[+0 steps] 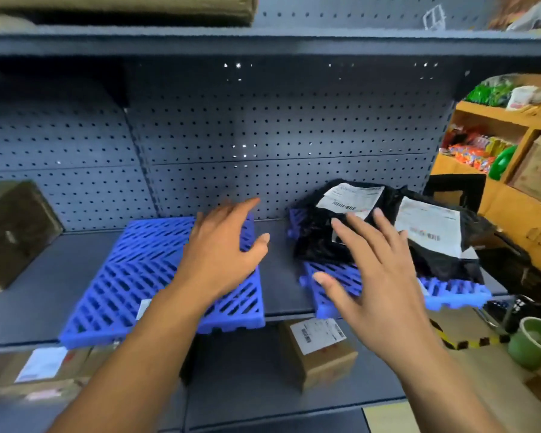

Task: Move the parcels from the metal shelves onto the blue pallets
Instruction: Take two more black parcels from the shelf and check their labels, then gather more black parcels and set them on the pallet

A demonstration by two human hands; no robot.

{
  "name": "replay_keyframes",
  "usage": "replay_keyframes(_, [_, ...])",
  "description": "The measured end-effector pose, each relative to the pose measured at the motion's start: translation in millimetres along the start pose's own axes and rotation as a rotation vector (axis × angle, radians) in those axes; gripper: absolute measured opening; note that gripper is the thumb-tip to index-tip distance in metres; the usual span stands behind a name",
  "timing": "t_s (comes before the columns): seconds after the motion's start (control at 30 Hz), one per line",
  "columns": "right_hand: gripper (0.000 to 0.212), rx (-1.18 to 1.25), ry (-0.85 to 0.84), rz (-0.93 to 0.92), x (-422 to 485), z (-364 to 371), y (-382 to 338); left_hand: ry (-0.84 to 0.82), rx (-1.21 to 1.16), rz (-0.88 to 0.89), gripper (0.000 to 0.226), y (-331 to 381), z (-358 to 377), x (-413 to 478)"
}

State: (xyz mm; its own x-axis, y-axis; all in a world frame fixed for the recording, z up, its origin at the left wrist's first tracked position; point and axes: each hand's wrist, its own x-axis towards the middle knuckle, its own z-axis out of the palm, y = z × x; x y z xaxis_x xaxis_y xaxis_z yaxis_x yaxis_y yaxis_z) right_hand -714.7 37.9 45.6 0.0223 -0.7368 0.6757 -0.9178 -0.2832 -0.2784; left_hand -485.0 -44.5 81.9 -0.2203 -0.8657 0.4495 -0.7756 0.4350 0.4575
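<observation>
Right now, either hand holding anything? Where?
Nothing held. Left hand open over the empty blue pallet; right hand open, spread before the black parcels.

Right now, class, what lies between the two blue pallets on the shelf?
Only a bare strip of grey shelf separates the left pallet from the right pallet, per the head view.

Grey pegboard backing [263, 126] spans the rear, with wooden shelving [512, 195] of packaged goods rightward.
</observation>
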Motion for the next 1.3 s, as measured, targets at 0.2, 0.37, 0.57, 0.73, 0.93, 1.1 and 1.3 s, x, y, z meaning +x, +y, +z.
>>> replay_keyframes(0.2, [0.075, 0.216, -0.082, -0.102, -4.0, 61.7, -80.9, 0.062, 0.042, -0.07, 0.073, -73.4, -58.4, -68.8])
replay_keyframes(0.37, [0.071, 0.338, -0.092, -0.14, -8.4, 104.4, -152.9, 0.147, 0.036, -0.14, 0.066, -122.0, -106.5, -138.2])
replay_keyframes(0.57, [0.062, 0.521, -0.147, -0.207, -28.6, 144.9, -248.2, 0.262, 0.05, -0.265, 0.06, -169.7, -163.2, -223.1])
replay_keyframes(0.73, [0.061, 0.602, -0.224, -0.254, -39.6, 174.1, -328.3, 0.382, 0.098, -0.406, 0.053, -211.2, -215.0, -284.7])
replay_keyframes(0.93, [0.065, 0.718, -0.362, -0.336, -55.7, 193.9, -433.4, 0.493, 0.184, -0.547, 0.057, -252.8, -278.8, -361.6])
replay_keyframes(1.1, [0.072, 0.822, -0.501, -0.431, -75.4, 207.1, -517.7, 0.578, 0.229, -0.652, 0.054, -274.0, -324.3, -428.4])
replay_keyframes(1.3, [0.076, 0.936, -0.594, -0.532, -97.1, 213.7, -585.4, 0.625, 0.267, -0.766, 0.059, -279.9, -357.9, -477.7])
